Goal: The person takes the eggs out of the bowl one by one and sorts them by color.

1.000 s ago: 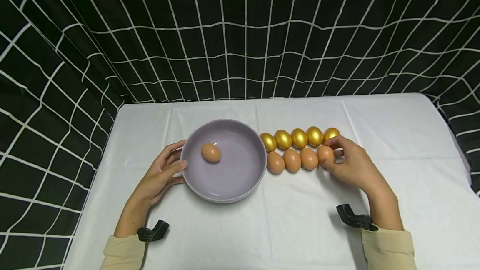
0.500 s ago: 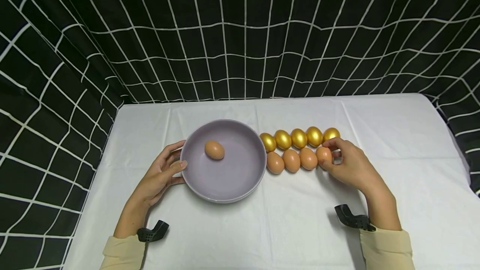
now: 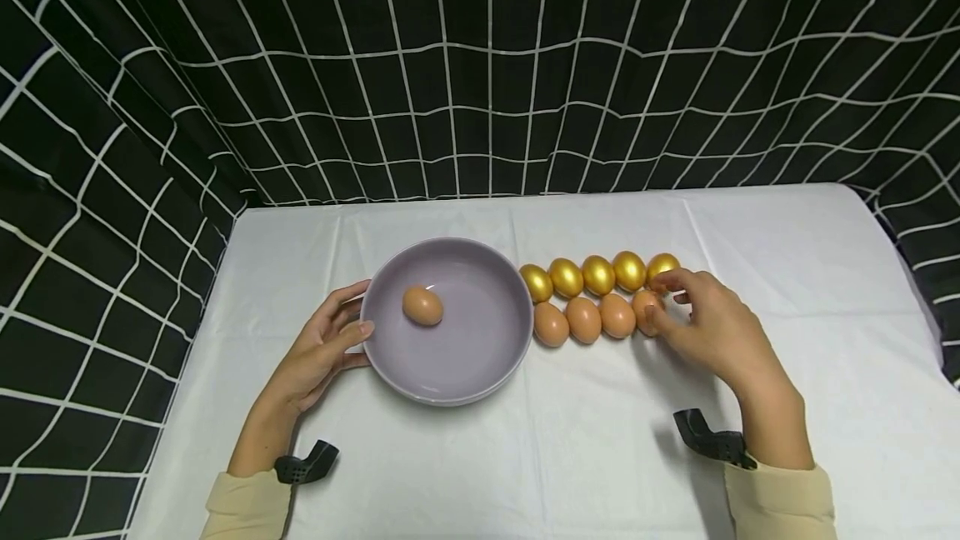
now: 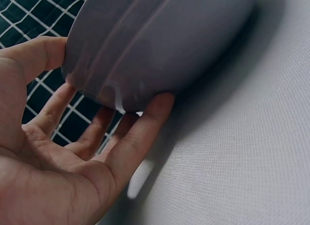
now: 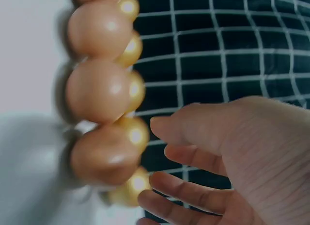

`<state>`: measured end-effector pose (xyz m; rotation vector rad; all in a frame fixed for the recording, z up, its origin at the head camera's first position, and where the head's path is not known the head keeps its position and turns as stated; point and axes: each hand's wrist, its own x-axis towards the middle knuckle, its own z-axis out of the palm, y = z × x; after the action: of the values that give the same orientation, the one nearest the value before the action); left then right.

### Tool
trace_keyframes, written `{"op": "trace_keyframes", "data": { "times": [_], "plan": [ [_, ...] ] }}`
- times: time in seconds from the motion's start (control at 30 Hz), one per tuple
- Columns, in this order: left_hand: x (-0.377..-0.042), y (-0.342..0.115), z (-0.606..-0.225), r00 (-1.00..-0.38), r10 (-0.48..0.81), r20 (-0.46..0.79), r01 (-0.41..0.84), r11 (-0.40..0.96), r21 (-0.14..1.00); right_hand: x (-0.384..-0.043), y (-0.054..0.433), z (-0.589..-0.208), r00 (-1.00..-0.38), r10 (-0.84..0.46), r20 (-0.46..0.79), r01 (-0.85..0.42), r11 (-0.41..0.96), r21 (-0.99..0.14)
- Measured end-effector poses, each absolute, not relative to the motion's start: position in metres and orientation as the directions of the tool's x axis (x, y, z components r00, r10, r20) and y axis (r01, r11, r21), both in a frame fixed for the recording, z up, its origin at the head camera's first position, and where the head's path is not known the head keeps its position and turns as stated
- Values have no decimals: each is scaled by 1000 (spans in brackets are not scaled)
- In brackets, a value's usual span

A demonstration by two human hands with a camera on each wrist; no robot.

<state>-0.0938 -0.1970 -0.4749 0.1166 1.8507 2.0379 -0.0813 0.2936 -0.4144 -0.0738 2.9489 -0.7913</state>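
Observation:
A round lilac bowl (image 3: 465, 357) stands on the white cloth, one brown egg (image 3: 422, 306) lying inside it. At its left side my left hand (image 3: 318, 348) grips the bowl, thumb over the rim and fingers against the outer wall, as the left wrist view also shows. To the right of the bowl runs a front row of brown eggs (image 3: 584, 321), with gold eggs (image 3: 597, 276) in a row behind. My right hand (image 3: 712, 327) hovers at the right end of the rows, fingers spread, nothing held. In the right wrist view its fingertips are apart from the endmost brown egg (image 5: 104, 154).
White cloth (image 3: 600, 440) covers the table. A black curtain with a white grid (image 3: 480, 65) hangs behind and along the left side. A black wrist camera (image 3: 307, 462) sits on the left wrist, another black camera (image 3: 712, 440) on the right.
My right hand has let go of the endmost brown egg and drawn slightly right. The egg in the bowl rolled a little right, then back left. My left hand has stayed put.

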Motion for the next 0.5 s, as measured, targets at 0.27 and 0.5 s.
{"op": "trace_keyframes", "data": {
  "times": [0.27,0.5],
  "plan": [
    [-95,-197,-475,-916,350,-195,-232,-66,971,-76,256,-397,-977,-134,168,-207,791,-575],
    [-95,-196,-474,-920,341,-192,-228,-69,971,-93,221,-389,-942,-233,240,-333,719,-610]
  ]
}}
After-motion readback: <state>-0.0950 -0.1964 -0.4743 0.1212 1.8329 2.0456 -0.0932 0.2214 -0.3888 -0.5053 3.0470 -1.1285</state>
